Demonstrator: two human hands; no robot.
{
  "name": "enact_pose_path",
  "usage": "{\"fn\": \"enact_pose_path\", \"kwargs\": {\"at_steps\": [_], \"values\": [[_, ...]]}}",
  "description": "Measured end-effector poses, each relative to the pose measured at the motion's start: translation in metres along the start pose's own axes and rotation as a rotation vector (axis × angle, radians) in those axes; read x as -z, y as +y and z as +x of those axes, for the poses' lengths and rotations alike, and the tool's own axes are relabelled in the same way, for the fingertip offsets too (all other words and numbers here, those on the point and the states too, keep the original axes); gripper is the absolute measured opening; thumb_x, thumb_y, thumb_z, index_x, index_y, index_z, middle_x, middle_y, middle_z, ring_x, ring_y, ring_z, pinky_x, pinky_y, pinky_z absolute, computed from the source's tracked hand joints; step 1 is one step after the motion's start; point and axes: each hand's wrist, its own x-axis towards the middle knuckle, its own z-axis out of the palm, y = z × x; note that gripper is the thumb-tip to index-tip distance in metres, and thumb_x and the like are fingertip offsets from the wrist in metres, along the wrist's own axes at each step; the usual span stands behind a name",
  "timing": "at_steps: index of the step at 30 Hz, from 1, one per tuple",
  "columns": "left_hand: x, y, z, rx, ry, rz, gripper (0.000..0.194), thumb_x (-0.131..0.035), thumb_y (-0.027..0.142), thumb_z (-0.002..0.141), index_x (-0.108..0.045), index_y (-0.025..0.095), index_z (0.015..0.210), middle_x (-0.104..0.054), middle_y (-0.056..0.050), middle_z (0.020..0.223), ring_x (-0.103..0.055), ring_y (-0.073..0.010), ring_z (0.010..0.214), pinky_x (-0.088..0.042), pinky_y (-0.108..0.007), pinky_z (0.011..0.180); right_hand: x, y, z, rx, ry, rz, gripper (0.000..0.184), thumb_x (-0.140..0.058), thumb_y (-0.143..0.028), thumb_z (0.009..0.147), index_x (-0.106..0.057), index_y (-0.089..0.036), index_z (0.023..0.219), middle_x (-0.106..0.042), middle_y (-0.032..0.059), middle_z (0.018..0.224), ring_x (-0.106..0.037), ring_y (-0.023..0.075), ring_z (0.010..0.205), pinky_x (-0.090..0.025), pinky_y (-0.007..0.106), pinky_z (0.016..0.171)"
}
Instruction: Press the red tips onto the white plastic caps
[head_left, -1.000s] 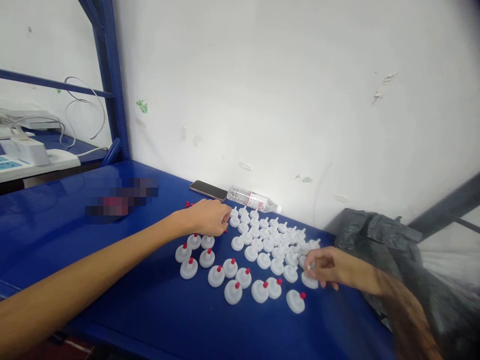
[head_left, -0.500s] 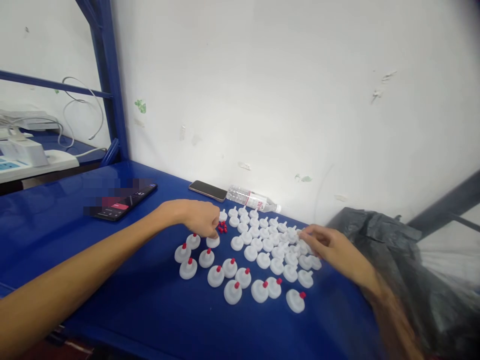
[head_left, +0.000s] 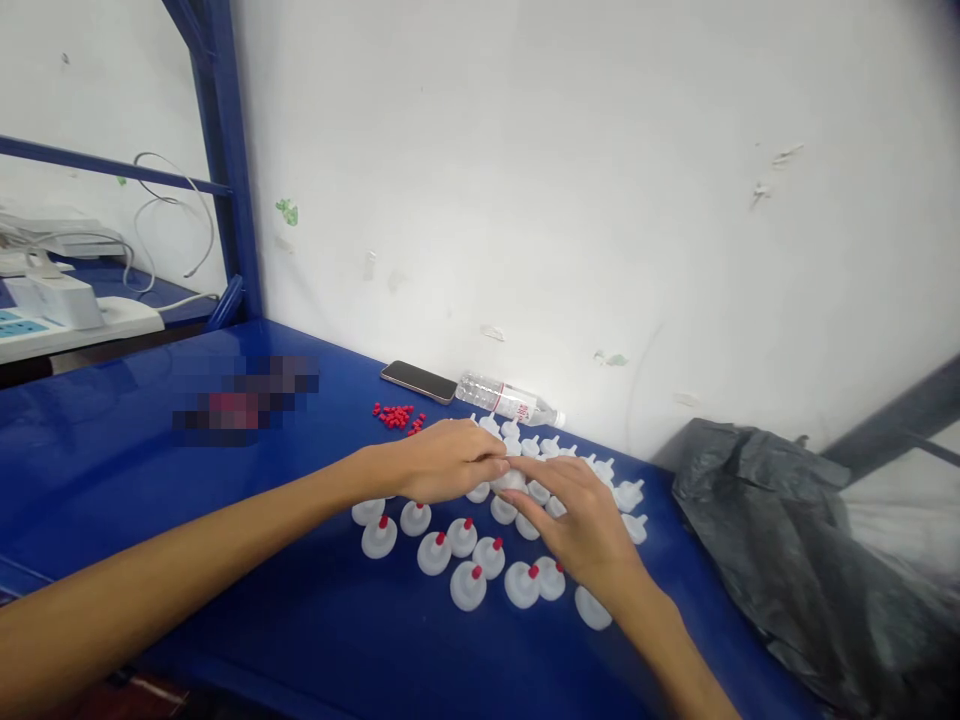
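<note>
My right hand [head_left: 589, 515] grips a white round disc piece with a thin spout [head_left: 510, 480] by its edge, above the blue table. Against the top of that piece, my left hand [head_left: 450, 460] has its fingers closed in a pinch; what they hold is hidden. Small red caps [head_left: 395, 415] lie in a loose pile behind my left wrist. Nearer the front stand several white disc pieces with red caps on their spouts [head_left: 469, 585]. Uncapped white disc pieces [head_left: 628, 495] sit in rows beneath and behind my hands, partly covered by them.
Along the wall lie a phone [head_left: 418, 381] and a clear plastic bottle [head_left: 510, 398] on its side. A blurred-out device [head_left: 244, 405] rests on the left. A dark plastic bag [head_left: 757, 500] is at the right edge, and a power strip [head_left: 127, 325] stands far left.
My left hand has moved right from the red caps, uncovering the pile. My right hand has come left from the uncapped rows with a white disc piece, and both hands now meet.
</note>
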Motion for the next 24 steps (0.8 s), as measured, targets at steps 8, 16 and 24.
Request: {"fn": "enact_pose_path", "kwargs": {"at_steps": [8,16,24], "values": [[-0.013,-0.003,0.010,0.137,-0.018,-0.695,0.044,-0.048,0.037,0.096,-0.029,0.022,0.059,-0.024,0.006,0.057,-0.022,-0.0105,0.052,-0.019,-0.030,0.049,0.020,-0.007,0.010,0.158,0.088,-0.272,0.031,-0.066,-0.022,0.094,-0.061,-0.024,0.124,-0.081,-0.0002,0.109,-0.076,0.0171,0.084,-0.041,0.042,0.099],[0.011,-0.008,0.011,0.210,0.031,-0.940,0.043,-0.046,0.035,0.092,-0.021,0.024,0.059,-0.015,0.007,0.053,-0.012,-0.0092,0.046,-0.008,-0.029,0.045,0.049,0.037,-0.008,-0.070,0.174,-0.525,0.023,-0.061,-0.031,0.096,-0.069,-0.025,0.118,-0.083,0.0025,0.099,-0.075,0.0191,0.080,-0.045,0.044,0.101],[0.014,-0.042,0.003,0.190,0.133,0.368,0.026,-0.052,0.034,0.088,-0.044,0.021,0.066,-0.055,-0.001,0.064,-0.047,-0.0170,0.060,-0.024,-0.032,0.056,0.100,0.092,-0.028,-0.792,0.106,-0.190,0.031,-0.068,-0.053,0.080,-0.072,-0.030,0.100,-0.079,0.0004,0.095,-0.074,0.0262,0.097,-0.053,0.039,0.088]]}}
